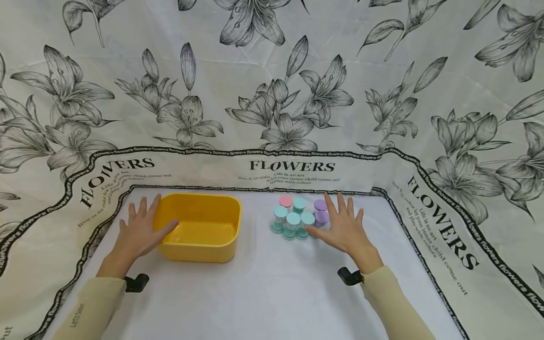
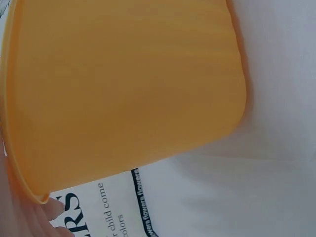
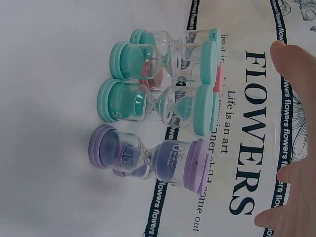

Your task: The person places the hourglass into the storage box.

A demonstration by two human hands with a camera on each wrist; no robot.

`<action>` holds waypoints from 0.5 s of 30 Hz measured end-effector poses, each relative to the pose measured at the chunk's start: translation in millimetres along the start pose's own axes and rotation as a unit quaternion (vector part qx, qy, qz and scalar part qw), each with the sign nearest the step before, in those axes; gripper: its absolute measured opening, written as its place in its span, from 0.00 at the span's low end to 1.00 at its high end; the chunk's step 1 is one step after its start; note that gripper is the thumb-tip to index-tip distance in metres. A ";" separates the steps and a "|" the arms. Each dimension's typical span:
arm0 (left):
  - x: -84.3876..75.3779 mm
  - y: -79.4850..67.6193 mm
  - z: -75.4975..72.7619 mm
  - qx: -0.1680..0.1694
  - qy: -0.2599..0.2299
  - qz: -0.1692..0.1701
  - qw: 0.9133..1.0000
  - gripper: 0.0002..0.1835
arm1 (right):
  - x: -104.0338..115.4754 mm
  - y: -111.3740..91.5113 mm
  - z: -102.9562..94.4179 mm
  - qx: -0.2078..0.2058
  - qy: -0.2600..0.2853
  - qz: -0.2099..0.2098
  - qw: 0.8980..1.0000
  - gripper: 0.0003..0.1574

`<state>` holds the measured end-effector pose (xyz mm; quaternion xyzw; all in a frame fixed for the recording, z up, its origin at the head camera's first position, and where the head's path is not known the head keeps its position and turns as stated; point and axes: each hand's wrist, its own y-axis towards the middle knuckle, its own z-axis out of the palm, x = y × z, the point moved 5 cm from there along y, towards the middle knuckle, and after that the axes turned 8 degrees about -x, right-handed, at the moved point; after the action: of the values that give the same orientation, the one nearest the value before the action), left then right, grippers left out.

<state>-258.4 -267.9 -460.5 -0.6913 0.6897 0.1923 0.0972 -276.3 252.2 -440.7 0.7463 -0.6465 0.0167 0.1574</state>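
A yellow rectangular bin [image 1: 197, 253] stands on the left of the white table, and its outer wall [image 2: 123, 98] fills much of the left wrist view. At its left side is my left hand [image 1: 138, 231], fingers spread, with the thumb reaching over the rim. To the right stands a cluster of small hourglasses: several teal ones [image 1: 292, 219], two purple ones [image 1: 321, 217] and a pink one [image 1: 285, 201]. Beside the purple hourglasses my right hand [image 1: 346, 229] is spread, holding nothing. In the right wrist view its fingers are apart from the purple hourglass [image 3: 192, 168].
A white tablecloth [image 1: 263, 297] covers the table. Behind and along the sides hangs a pale cloth [image 1: 204, 170] with black flower drawings and a lettered border. A stretch of table lies between the bin and the hourglasses.
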 end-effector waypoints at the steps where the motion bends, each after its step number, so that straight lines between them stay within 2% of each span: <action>1: 1.2 -0.1 1.5 0.001 -0.001 -0.001 1.000 0.56 | -0.9 0.3 0.5 0.000 -0.002 0.000 1.000 0.76; 7: 4.6 1.2 6.2 0.003 -0.003 0.000 1.000 0.56 | -4.9 2.4 0.4 0.004 0.001 0.004 1.000 0.76; 15: 3.3 1.2 9.3 0.021 0.007 0.011 1.000 0.57 | -13.1 7.5 -1.9 0.013 0.016 0.013 1.000 0.74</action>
<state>-260.9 -267.2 -470.1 -0.6830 0.7015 0.1745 0.1048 -285.4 264.4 -440.3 0.7395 -0.6533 0.0386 0.1579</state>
